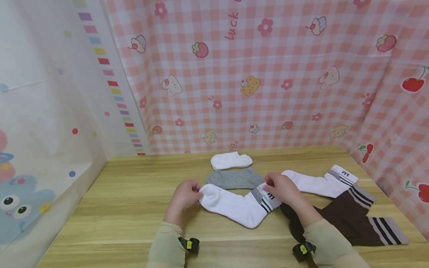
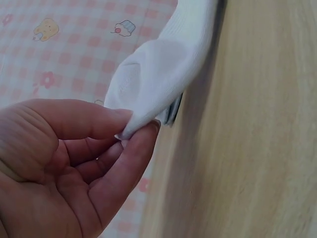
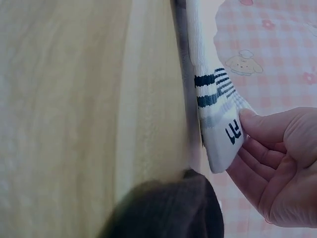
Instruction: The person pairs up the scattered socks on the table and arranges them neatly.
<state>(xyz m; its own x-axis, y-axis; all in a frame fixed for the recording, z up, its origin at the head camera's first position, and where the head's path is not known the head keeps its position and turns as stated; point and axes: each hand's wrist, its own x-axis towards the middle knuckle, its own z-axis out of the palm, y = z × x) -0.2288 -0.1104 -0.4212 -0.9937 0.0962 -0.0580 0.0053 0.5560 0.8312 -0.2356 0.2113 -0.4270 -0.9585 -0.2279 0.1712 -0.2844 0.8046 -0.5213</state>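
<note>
A white sock (image 1: 234, 206) with black stripes and a dark mark on its cuff stretches between both hands. At its toe, my left hand (image 1: 186, 193) pinches the fabric between thumb and finger; the left wrist view shows this toe (image 2: 148, 74) close up. My right hand (image 1: 283, 190) pinches the striped cuff (image 3: 220, 134) at the other end. Just behind it lies a grey sock (image 1: 234, 178), and behind that a short white sock (image 1: 231, 160). Under and beside the right forearm are dark brown socks (image 1: 346, 216) with striped cuffs, partly hidden by the arm.
Another white striped sock (image 1: 315, 183) lies at the right, its cuff near the brown socks. All rest on a wooden table (image 1: 134, 201). A pink checked cloth (image 1: 218, 74) hangs behind the table, and a white patterned sheet (image 1: 50, 93) hangs at the left.
</note>
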